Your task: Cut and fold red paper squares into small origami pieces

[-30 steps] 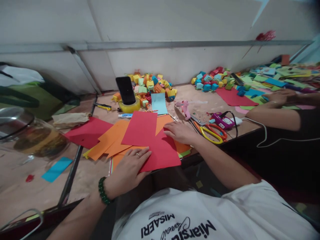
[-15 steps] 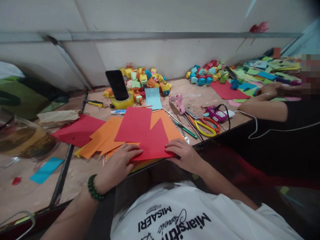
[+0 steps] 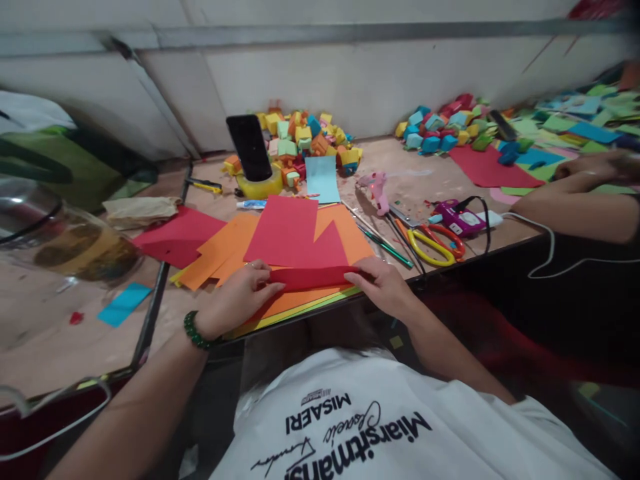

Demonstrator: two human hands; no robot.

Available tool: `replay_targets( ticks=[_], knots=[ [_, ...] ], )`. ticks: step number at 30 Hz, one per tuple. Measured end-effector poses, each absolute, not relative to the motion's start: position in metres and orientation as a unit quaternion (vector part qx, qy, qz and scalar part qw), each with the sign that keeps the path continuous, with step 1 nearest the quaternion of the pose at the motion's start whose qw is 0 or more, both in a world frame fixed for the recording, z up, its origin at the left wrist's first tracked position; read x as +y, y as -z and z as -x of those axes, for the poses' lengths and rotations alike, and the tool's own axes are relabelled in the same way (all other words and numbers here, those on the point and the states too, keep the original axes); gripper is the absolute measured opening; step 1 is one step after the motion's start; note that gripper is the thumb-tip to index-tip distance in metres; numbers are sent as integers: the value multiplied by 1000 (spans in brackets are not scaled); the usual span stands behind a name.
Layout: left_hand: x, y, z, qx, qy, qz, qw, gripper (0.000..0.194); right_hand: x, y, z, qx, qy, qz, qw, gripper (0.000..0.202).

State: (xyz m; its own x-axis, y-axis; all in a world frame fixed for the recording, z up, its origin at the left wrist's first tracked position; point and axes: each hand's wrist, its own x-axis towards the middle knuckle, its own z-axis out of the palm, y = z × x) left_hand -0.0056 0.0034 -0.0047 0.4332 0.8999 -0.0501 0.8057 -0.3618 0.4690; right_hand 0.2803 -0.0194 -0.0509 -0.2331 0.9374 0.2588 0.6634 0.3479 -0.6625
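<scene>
A sheet of red paper [image 3: 295, 233] lies in front of me, its near edge bent up into a narrow flap. My left hand [image 3: 245, 293], with a ring and a green bead bracelet, pinches the left end of that flap. At the flap's right end, the thumb and fingers of my right hand [image 3: 383, 283] are closed on it. A notch is cut into the sheet's upper right side. Orange paper [image 3: 350, 230] and yellow sheets [image 3: 280, 317] stick out beneath it.
A pink glue gun [image 3: 377, 190], scissors [image 3: 430, 247] and a purple power socket [image 3: 457, 220] lie to the right. Behind stand a phone [image 3: 250, 150] and a heap of folded paper pieces [image 3: 303, 137]. A glass bottle [image 3: 75, 233] is at left. A co-worker's arm [image 3: 595, 200] rests at right.
The near edge of the red paper, flat before, is now bent up and away from me. Both hands have gone from lying on the paper to pinching the flap. The view has shifted.
</scene>
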Motion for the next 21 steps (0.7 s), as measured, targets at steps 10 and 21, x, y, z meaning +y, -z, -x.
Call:
replay_targets(
  ticks=[10, 21],
  knots=[
    [17, 10, 3, 538, -106, -806, 223, 40, -15, 44, -268, -727, -168, 606, 276, 27],
    [15, 6, 2, 541, -133, -794, 243, 43, -15, 42, -266, -729, -160, 615, 253, 24]
  ],
)
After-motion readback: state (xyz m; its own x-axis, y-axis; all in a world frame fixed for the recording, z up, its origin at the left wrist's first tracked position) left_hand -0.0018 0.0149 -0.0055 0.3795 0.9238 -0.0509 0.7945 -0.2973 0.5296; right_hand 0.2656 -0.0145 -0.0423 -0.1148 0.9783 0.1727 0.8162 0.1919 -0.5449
